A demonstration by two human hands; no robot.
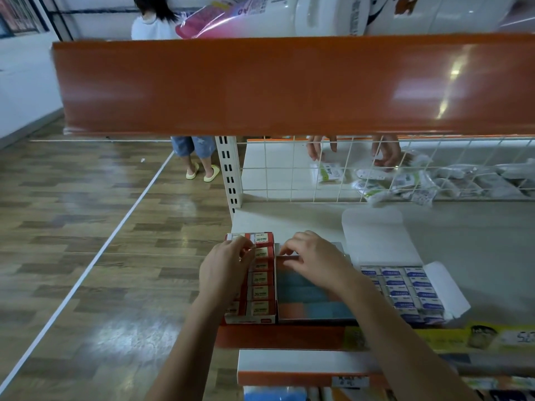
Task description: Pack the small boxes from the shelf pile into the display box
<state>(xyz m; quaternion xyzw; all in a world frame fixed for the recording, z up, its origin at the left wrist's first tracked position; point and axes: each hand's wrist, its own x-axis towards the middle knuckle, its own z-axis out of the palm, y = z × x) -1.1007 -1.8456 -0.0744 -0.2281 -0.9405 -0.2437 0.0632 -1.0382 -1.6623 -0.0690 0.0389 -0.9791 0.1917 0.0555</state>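
Far left is wood floor (86,227), where a person in yellow slippers (202,172) stands beyond the shelf post (230,172). An orange rail (289,85) crosses above my view.

On the shelf (477,241), at its left end, sits the red display box (251,319), filled with rows of small red-and-white boxes (260,293). My left hand (224,269) lies over the left rows, its grip pinching the small box (245,243) in the far row between thumb and fingertips. Just beside it to the right lies a clear case (312,296) of blue and orange blocks, touching the red box's side. My right hand (314,260) rests over the far end of that case, fingers curled down at its edge; I cannot tell whether that grip is clamped on anything.

Further right, an open white box (445,287) with its lid flap up holds blue-and-white packs (405,287). Behind a white wire grid (376,169), another person's hands (385,153) reach among plastic packets (405,180).
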